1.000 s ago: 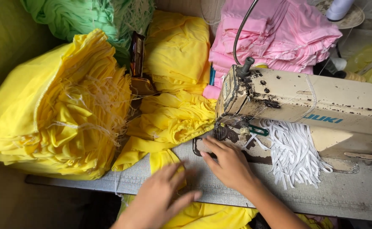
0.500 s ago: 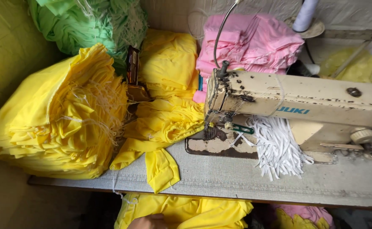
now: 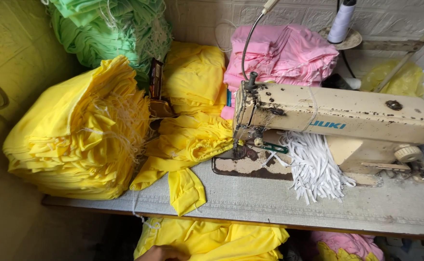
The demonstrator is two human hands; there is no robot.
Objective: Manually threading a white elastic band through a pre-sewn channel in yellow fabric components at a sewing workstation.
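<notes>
One hand (image 3: 161,253) shows only as a sliver at the bottom edge, resting against the yellow fabric bundle (image 3: 212,239) below the table (image 3: 270,203); which hand it is and how its fingers are set cannot be told. The other hand is out of view. On the table: cream sewing machine (image 3: 337,121), white elastic strips (image 3: 313,169), a large yellow stack (image 3: 72,145) at left.

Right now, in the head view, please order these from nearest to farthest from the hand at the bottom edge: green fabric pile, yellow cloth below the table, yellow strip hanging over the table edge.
From the hand:
1. Yellow cloth below the table, touching it.
2. Yellow strip, just above, over the table edge.
3. Green fabric pile, far, top left.
</notes>
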